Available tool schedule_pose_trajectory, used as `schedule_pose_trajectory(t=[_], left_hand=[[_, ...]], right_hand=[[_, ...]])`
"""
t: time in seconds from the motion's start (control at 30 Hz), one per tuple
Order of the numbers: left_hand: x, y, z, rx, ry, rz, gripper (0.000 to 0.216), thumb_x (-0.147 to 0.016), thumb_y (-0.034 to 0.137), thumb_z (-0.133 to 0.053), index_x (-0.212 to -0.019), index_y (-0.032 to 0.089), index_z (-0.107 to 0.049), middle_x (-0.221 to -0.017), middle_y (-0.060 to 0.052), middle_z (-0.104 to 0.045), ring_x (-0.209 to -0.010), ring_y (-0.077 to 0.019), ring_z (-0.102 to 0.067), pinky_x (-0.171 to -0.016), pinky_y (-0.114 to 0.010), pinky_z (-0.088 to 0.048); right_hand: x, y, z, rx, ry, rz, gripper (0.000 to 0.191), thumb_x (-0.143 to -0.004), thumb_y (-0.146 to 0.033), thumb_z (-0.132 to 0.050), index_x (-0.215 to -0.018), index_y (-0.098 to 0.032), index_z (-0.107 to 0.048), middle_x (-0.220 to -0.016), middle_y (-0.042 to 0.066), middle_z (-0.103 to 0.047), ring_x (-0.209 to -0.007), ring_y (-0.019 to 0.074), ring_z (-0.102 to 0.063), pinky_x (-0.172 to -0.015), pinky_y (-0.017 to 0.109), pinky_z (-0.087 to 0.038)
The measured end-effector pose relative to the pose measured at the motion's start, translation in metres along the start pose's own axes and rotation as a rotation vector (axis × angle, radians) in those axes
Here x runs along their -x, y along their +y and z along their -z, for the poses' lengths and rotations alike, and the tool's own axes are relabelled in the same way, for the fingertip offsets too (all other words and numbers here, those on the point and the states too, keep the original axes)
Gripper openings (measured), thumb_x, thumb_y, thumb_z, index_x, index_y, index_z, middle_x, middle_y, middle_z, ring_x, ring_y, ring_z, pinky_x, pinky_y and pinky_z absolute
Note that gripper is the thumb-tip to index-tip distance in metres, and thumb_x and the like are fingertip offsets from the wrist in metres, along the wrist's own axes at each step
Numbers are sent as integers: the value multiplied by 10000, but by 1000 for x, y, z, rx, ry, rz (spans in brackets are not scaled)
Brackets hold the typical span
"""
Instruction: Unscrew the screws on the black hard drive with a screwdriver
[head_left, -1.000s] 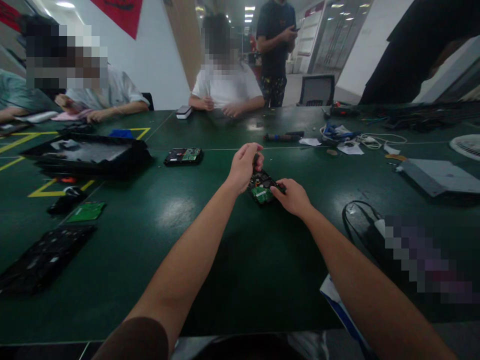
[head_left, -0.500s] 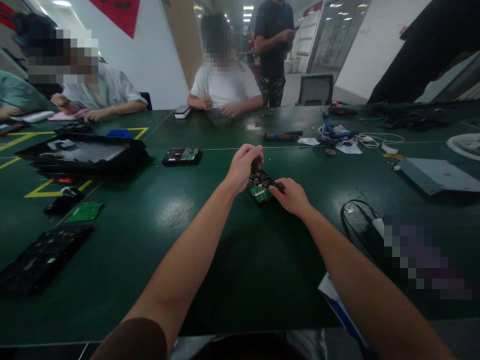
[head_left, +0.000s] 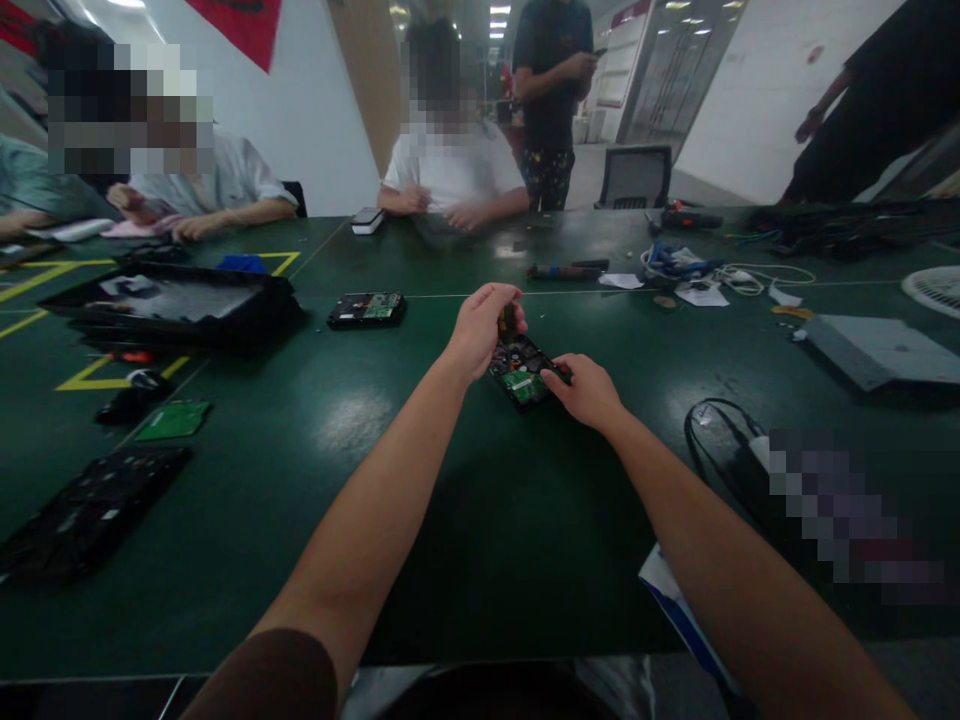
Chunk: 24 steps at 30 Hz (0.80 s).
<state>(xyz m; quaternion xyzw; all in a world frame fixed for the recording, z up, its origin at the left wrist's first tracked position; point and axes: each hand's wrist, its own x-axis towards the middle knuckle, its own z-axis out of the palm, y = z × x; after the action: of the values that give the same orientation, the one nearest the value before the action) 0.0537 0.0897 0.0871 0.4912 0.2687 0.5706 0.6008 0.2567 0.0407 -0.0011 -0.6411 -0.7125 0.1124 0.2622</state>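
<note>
My left hand (head_left: 484, 325) is closed around a screwdriver (head_left: 508, 321) with a dark and yellow handle, held over the far end of a hard drive. Its tip is hidden. The hard drive (head_left: 523, 386), black with a green circuit board on the upper side, is tilted near the middle of the table. Gripping its right edge is my right hand (head_left: 589, 390), thumb on top. Another hard drive (head_left: 366, 309) lies beyond, to the left of my left hand.
On the left are black trays (head_left: 180, 305), a green circuit board (head_left: 174, 420) and a black plastic frame (head_left: 94, 510). To the right lie a grey metal case (head_left: 885, 350), bundled cables (head_left: 675, 265) and a black cable loop (head_left: 697, 440). Several people are across the green table (head_left: 450, 560).
My left hand has turned slightly, and more of the yellow on the screwdriver handle shows. The right hand keeps its hold on the hard drive. A person at the far right has shifted right.
</note>
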Motion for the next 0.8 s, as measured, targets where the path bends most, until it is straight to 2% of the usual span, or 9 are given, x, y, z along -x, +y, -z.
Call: schedule_pose_trajectory(t=[0.1,0.23,0.4,0.57,0.8], left_hand=[[0,1,-1,29,63,0,141,-951,247,-595,-816,205,-598,-640,45,-517,-518,-92,-495,-564,-248,-462],[0,3,-1,15,55,12,179,-949,256,-585,-777,217,-553,-599,66,-430,-480,-84,-414,-553,-243,-447],[1,3,-1,1,45,-5,160,-941,272,-606,-799,218,-555,-599,68,-438,-485,-86,-423,-553,-241,-449],[0,1,-1,3,46,-20,149,-943,266,-601,-810,224,-546,-608,61,-450,-490,-91,-426,-556,-262,-440],[1,2,-4,-85,45,-18,102,-931,230,-591,-847,236,-532,-664,40,-500,-575,-114,-502,-606,-269,-456]], right_hand=[[0,0,0,12,-7,0,373,-1024,-507,-611,-1195,-196,-725,-1159,116,-726,-940,237,-668,-817,365,-497],[0,-1,1,18,-16,4,387,-1029,-516,-602,-1210,-195,-719,-1177,117,-723,-942,235,-668,-815,358,-493],[-3,-2,4,51,-47,15,328,-1094,-396,-481,-1192,-191,-719,-1164,119,-736,-1034,249,-665,-861,354,-472],[-5,-1,6,44,-68,0,405,-1134,-331,-341,-1120,-204,-726,-1132,112,-744,-1055,247,-660,-877,343,-462],[-5,2,3,-2,-48,-10,299,-1072,-255,-470,-1210,-210,-731,-1206,106,-745,-1108,245,-669,-940,350,-486]])
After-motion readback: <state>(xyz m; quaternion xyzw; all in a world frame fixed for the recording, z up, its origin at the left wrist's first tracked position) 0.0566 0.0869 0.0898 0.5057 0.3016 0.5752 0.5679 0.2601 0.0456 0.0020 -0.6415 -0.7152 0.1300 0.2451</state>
